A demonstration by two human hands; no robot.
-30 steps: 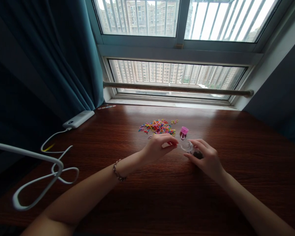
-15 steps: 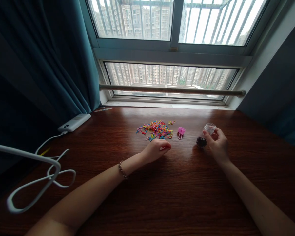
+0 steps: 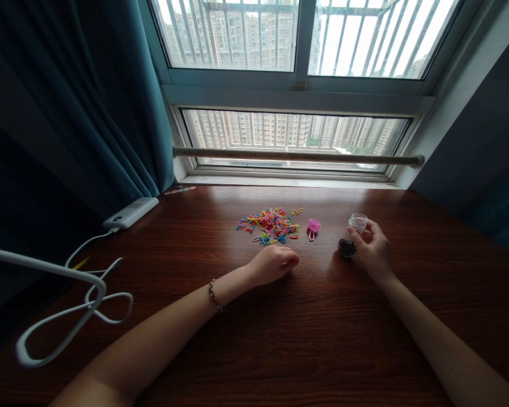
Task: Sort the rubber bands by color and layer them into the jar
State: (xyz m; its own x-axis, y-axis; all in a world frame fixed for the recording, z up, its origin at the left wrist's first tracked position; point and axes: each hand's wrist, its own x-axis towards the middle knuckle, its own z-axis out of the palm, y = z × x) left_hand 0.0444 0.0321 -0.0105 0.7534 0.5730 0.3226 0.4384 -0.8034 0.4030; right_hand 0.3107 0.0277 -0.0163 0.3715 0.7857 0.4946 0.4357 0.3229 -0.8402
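Note:
A heap of small multicoloured rubber bands (image 3: 275,223) lies on the table, with a few yellow ones a little apart. To its right is a pink lid-like piece (image 3: 314,225) with a loop hanging toward me. My left hand (image 3: 274,263) is closed just in front of the heap, resting low over the table; whatever its fingers hold, if anything, is hidden. Fingers and thumb of my right hand (image 3: 372,249) grip a small clear jar (image 3: 358,221) by its side. Right below the jar, beside my thumb, is a black bundle (image 3: 346,247); whether it sits inside clear plastic I cannot tell.
At the left, a white power bank (image 3: 130,213) with a white cable (image 3: 95,299) lies on the wooden table (image 3: 288,339). A blue curtain (image 3: 110,102) hangs behind it. A horizontal rail (image 3: 297,155) crosses the window beyond the table's far edge.
My left hand has drawn slightly toward me and right, away from the heap. My right hand and the jar have shifted slightly left. The view has moved a little.

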